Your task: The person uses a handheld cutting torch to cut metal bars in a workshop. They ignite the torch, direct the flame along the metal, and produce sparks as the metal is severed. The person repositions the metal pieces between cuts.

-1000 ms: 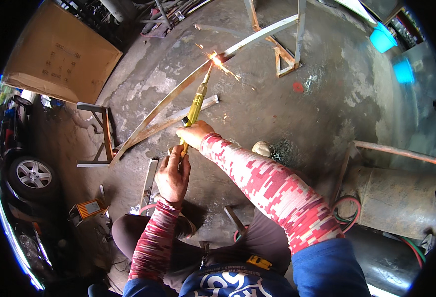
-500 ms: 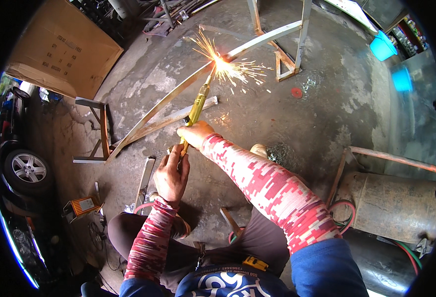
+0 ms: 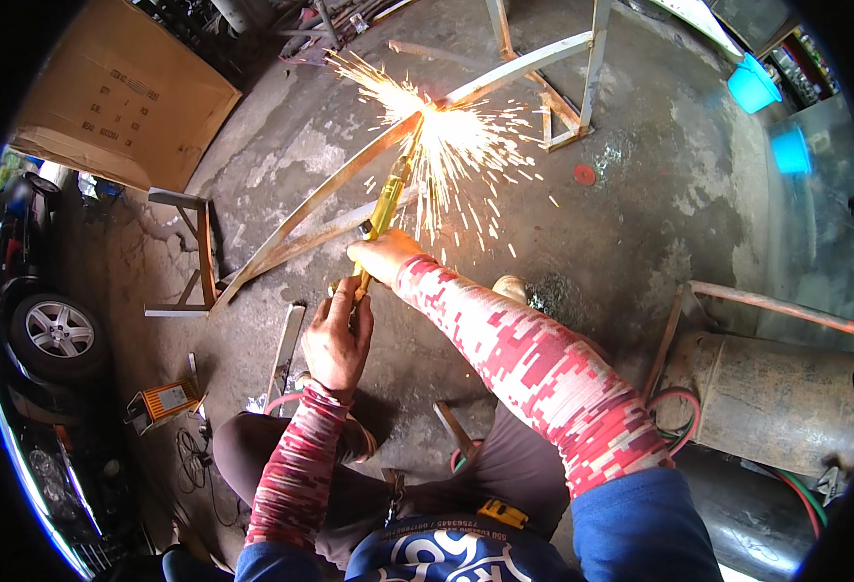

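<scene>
Sparks (image 3: pixel 466 145) thrown from steel bar (image 3: pixel 369 155)

A brass-coloured cutting torch (image 3: pixel 385 209) is gripped by the right hand (image 3: pixel 385 260), farther forward, and the left hand (image 3: pixel 338 344), nearer. Beyond them, the bar is slanted near-left to far-right. The torch is best kept steady.

Torch (image 3: pixel 385 209): brass-like metal, smooth, shiny. Long bar (image 3: pixel 378 147): metal, matt, rusted in patches. Floor (image 3: pixel 660 242): rough concrete, blotchy. Carton (image 3: pixel 126 107): matt cardboard. Arm sleeves (image 3: pixel 524 359): soft cloth, matt. Bucket (image 3: pixel 754 87): smooth plastic. Drum (image 3: pixel 767 393): metal, dull, scuffed. Wheel rim (image 3: pixel 59 327): smooth metal.
</scene>
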The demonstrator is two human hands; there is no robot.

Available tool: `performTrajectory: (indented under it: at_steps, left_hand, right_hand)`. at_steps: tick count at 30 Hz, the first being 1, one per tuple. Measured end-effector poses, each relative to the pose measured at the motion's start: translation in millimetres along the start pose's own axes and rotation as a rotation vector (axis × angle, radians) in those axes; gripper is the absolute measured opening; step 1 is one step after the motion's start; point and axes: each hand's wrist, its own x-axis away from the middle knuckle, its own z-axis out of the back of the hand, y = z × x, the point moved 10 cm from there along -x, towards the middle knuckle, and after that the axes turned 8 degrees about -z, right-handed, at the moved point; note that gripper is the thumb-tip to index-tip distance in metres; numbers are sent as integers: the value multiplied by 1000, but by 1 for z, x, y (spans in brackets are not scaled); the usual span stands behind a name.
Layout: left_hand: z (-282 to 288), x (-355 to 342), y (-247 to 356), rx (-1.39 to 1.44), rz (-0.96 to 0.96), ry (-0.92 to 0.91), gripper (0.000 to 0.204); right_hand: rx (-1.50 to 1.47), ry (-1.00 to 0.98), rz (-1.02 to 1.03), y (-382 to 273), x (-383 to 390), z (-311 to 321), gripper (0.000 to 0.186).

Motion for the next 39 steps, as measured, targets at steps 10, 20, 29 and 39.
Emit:
performTrajectory:
  at_steps: [10, 20, 29, 39]
  left_hand:
    - [1, -1, 1, 14, 33, 0, 30]
    - [0, -1, -1, 43, 54, -19, 31]
    - [-1, -1, -3, 64, 87, -36, 30]
    - [-3, 0, -2, 82, 100, -63, 33]
  right_hand:
    - [4, -25, -9, 4, -3, -4, 50]
    - [-34, -29, -37, 10, -10, -11, 51]
    - [-26, -30, -66, 11, -7, -10, 52]
    - [-35, -43, -92, 8, 3, -5, 50]
